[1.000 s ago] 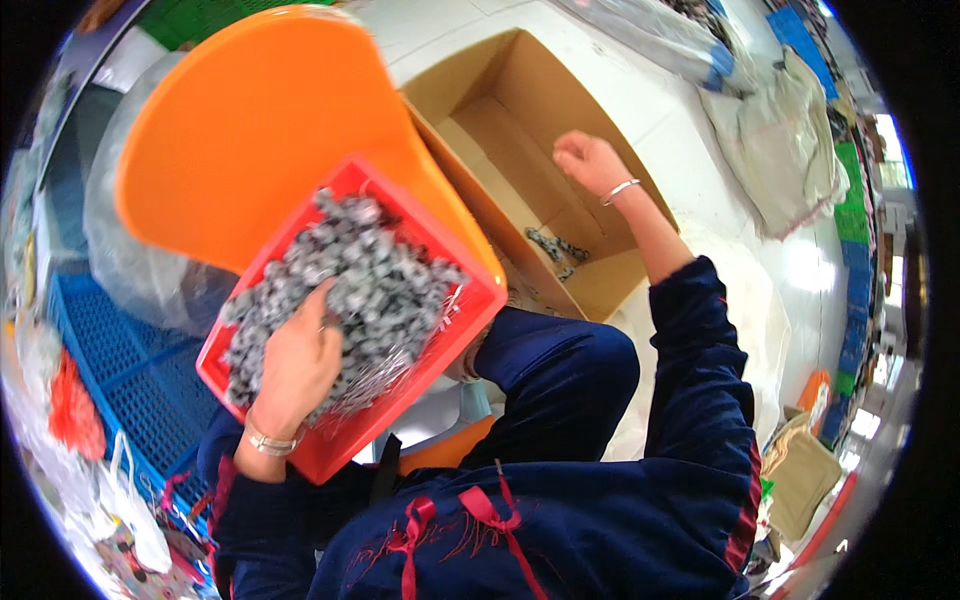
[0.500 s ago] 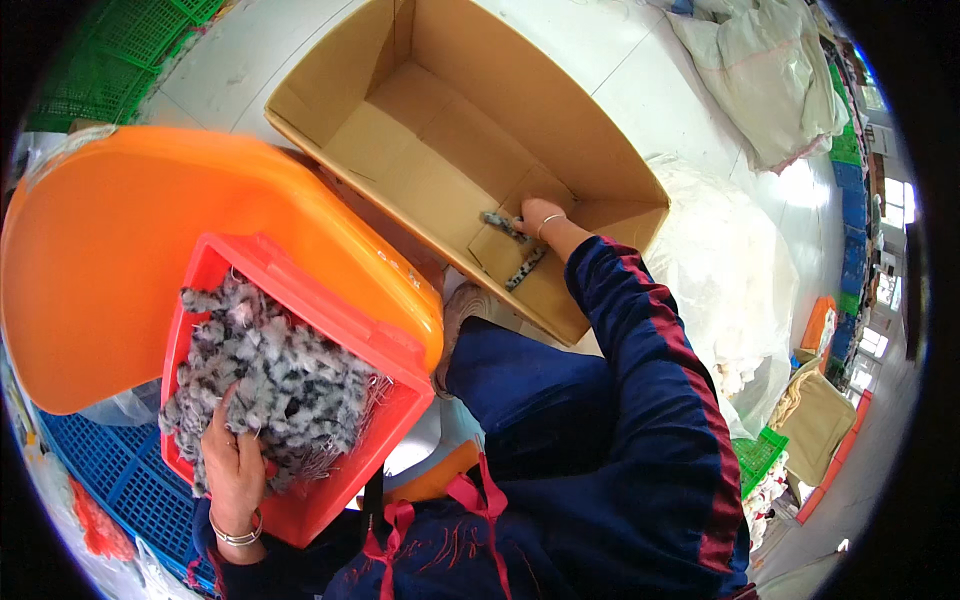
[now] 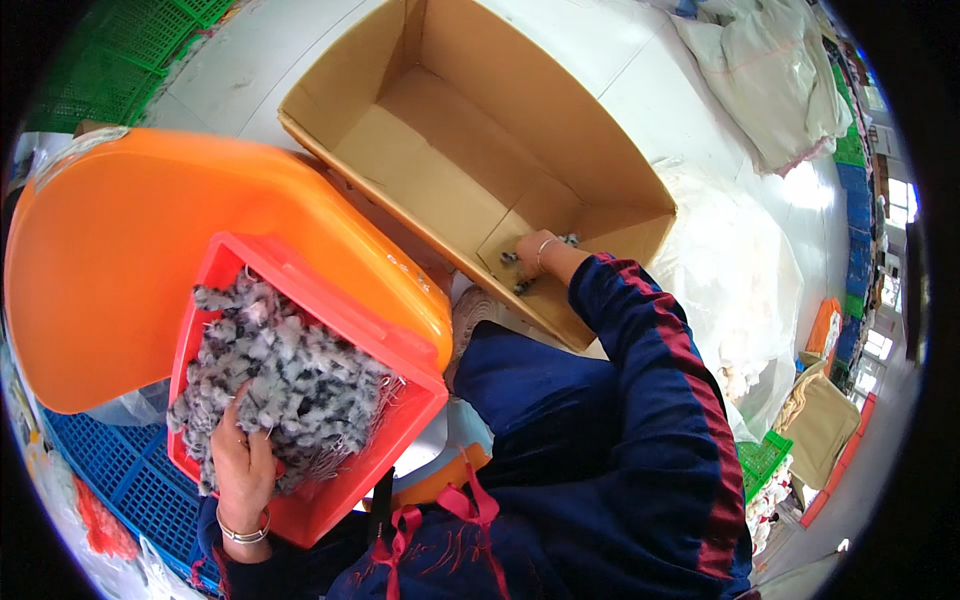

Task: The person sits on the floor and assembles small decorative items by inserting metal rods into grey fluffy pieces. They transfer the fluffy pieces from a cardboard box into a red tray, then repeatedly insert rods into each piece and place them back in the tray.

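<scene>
My left hand (image 3: 243, 468) rests on a heap of grey, black-spotted fuzzy strips (image 3: 290, 370), fingers apart, index finger stretched out over them. The heap fills a red plastic bin (image 3: 345, 495) tilted in front of me. My right hand (image 3: 537, 252) reaches down into a large brown cardboard box (image 3: 430, 140). Its fingers are curled round a spotted fuzzy strip (image 3: 509, 258) that pokes out beside the fingertips; the fingertips are partly hidden. More spotted fuzz (image 3: 523, 286) shows just below that hand, at the box's near right end.
A big orange tub (image 3: 110, 270) stands left of the box, behind the red bin. Blue plastic crates (image 3: 110, 465) lie at lower left, green crates (image 3: 130, 60) at upper left. A clear plastic bag of white material (image 3: 720, 290) and a pale sack (image 3: 765, 80) are to the right.
My right hand has moved slightly down and nearer in the box, and the strips about it have shifted. The left hand stays on the heap. The whole view has shifted a little.
</scene>
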`<state>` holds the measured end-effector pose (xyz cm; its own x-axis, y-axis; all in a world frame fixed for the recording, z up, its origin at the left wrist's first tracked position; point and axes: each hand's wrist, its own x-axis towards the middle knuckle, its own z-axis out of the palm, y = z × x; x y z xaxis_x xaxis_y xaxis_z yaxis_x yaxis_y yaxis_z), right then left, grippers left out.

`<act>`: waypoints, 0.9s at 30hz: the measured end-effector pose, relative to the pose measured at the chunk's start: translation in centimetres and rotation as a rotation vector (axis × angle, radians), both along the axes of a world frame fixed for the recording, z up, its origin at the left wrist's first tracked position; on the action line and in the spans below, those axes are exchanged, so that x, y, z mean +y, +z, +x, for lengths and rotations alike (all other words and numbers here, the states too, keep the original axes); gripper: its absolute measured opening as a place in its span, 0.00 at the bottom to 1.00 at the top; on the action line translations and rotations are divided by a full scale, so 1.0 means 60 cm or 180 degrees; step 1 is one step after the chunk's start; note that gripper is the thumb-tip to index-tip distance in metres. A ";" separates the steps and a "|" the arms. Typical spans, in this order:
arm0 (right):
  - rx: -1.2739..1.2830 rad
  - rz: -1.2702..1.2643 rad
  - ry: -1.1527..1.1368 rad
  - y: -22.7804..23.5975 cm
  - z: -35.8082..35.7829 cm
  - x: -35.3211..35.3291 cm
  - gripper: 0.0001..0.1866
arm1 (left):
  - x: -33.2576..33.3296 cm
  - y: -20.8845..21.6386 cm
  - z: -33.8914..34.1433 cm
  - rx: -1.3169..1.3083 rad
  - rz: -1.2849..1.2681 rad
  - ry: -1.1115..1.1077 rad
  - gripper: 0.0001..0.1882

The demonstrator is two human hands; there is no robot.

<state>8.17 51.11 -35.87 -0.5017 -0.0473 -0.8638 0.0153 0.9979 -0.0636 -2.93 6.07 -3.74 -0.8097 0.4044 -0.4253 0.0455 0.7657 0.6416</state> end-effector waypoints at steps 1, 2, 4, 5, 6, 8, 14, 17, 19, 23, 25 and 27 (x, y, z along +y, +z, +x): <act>0.0143 0.0079 -0.0052 -0.017 0.010 0.006 0.17 | -0.012 -0.006 0.000 -0.0207 -0.0210 0.0160 0.25; 0.0287 0.0158 -0.0102 -0.032 0.018 0.012 0.17 | -0.011 -0.001 -0.002 -0.0222 -0.0246 0.0118 0.25; 0.0561 0.0072 -0.0472 -0.033 0.016 0.021 0.18 | -0.003 0.008 -0.008 -0.0247 -0.0307 0.0025 0.25; 0.0321 0.0021 -0.0344 -0.052 0.022 0.032 0.17 | -0.005 0.007 -0.008 -0.0259 -0.0352 0.0016 0.25; 0.0103 -0.0044 -0.0202 -0.064 0.016 0.035 0.17 | -0.006 0.006 -0.007 -0.0229 -0.0326 -0.0026 0.25; -0.0376 -0.0221 0.0351 -0.029 0.017 0.006 0.18 | -0.009 0.006 -0.001 -0.0180 -0.0295 -0.0045 0.25; -0.0719 -0.0279 0.0721 -0.075 0.056 -0.010 0.21 | -0.015 0.012 -0.004 -0.0068 0.0050 -0.0145 0.23; -0.0169 -0.0235 -0.0003 -0.060 0.061 0.019 0.21 | -0.021 0.018 -0.001 -0.0453 0.0558 0.0204 0.22; -0.0450 0.0027 -0.0222 -0.001 -0.001 0.015 0.22 | -0.020 0.036 0.005 -0.0699 0.0930 0.0435 0.21; 0.2271 -0.1197 -0.1618 0.129 -0.069 0.027 0.09 | -0.044 0.048 0.012 -0.0806 0.1624 0.0539 0.22; 0.2290 -0.1889 -0.2296 0.303 -0.127 -0.058 0.07 | -0.056 0.066 0.015 -0.0796 0.1815 0.0802 0.21; 0.2762 -0.2380 -0.1371 0.435 -0.159 -0.141 0.08 | -0.065 0.072 0.003 -0.0684 0.2111 0.0950 0.20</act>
<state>-1.37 42.65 -9.76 -0.9949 -0.0762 -0.0661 0.0027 0.6350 -0.7725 -2.77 2.18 0.59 -0.8517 0.4071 -0.3301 -0.2813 0.1764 0.9433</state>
